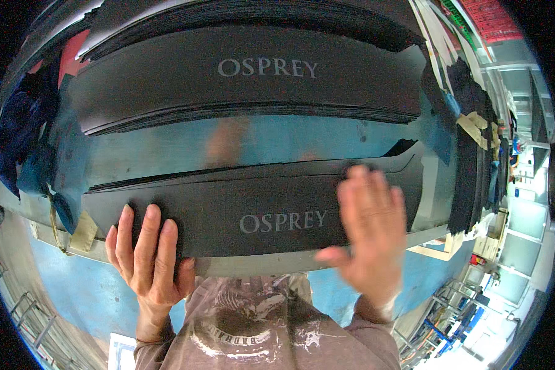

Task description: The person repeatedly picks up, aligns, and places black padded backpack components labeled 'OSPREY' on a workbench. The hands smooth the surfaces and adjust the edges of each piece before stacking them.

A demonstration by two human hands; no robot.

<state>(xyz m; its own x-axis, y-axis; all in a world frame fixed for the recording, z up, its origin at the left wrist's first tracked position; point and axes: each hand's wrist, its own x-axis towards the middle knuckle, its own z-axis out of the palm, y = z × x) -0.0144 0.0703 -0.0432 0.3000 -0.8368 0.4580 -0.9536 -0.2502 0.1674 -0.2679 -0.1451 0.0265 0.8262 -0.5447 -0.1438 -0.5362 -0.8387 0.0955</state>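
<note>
A long black sheet (209, 206) with pale grey lettering lies on the table close in front of me, on top of more black sheets whose edges show behind it. My left hand (145, 253) rests on its near left part, fingers stretched and slightly apart, the thumb by the near edge. Over its right part is my right hand (373, 231), a little blurred, with the fingers extended and the thumb out to the side. Whether the right palm presses on the sheet or hovers just above it I cannot tell. Neither hand is gripping anything.
A thick stack of similar lettered black sheets (160, 80) lies beyond, with another dark pile (259, 21) behind it. The shiny table top (154, 151) shows between the stacks. Dark blue cloth (21, 132) hangs at the left; dark strips (468, 179) hang over the right end.
</note>
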